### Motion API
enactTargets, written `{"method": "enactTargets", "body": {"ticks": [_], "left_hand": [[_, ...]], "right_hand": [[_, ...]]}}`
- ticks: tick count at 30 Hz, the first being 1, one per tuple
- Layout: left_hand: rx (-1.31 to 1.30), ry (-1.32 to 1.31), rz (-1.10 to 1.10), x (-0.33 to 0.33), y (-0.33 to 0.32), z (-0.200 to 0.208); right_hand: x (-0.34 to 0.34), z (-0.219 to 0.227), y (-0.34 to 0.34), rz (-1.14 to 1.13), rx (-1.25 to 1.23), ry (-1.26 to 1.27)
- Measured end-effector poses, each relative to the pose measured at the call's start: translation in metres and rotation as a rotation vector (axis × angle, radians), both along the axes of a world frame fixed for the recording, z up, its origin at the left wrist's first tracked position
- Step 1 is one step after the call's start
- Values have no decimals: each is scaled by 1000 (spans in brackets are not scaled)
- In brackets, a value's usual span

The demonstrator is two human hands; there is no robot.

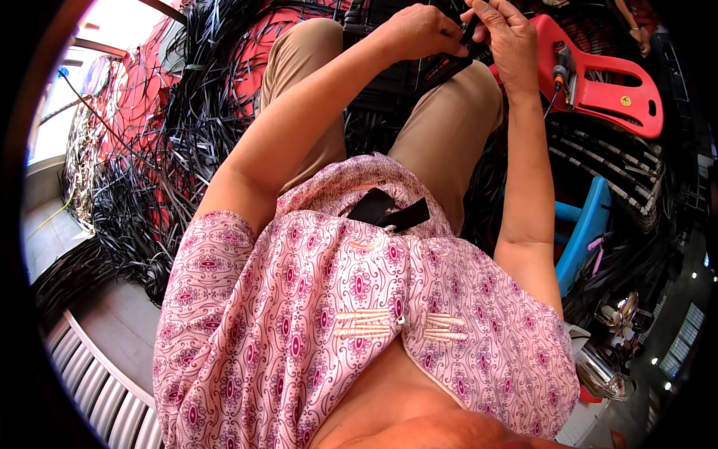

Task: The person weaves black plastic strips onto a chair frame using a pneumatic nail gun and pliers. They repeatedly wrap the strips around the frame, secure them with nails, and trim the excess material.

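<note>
Both my hands are raised close together above my knees at the top of the view. A dark strip (470, 31) runs between them. My left hand (422, 34) is closed, its fingertips pinched at the lower end of the strip. With thumb and fingers bent together, my right hand (511, 37) grips the strip's upper end. Below them, between my knees, is a black woven piece (389, 88), partly hidden by my left forearm and hand. Its full shape cannot be made out.
Heaps of loose black strips (198, 112) cover the red floor covering (138, 112) to the left. A red plastic chair (613, 93) with a corded tool (559, 71) stands at the right. Nearer are a blue plastic piece (587, 236), a shiny metal pot (602, 370) and a slatted bench (105, 389).
</note>
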State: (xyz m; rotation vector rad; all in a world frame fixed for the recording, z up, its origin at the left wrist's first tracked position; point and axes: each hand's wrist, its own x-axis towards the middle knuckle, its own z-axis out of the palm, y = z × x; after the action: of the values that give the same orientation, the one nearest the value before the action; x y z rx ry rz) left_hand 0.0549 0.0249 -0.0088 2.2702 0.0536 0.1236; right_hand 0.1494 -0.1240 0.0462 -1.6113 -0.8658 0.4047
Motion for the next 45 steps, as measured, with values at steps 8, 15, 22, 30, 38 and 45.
{"method": "enactTargets", "body": {"ticks": [8,15,22,30,38,45], "left_hand": [[538,-180,40,-25,-9,-13],[501,-304,96,-26,-11,-23],[547,-309,47,-26,-9,-24],[552,-320,26,-32,-10,-23],[501,-279,8,-36,-13,-17],[397,-401,-70,-24,-7,-25]], "right_hand": [[31,-26,27,-81,-27,-65],[38,-47,47,-222,-88,-295],[65,-63,61,-6,-357,-320],[103,-102,71,221,-593,191],[129,-147,69,540,-606,643],[128,-190,72,678,-465,669]]}}
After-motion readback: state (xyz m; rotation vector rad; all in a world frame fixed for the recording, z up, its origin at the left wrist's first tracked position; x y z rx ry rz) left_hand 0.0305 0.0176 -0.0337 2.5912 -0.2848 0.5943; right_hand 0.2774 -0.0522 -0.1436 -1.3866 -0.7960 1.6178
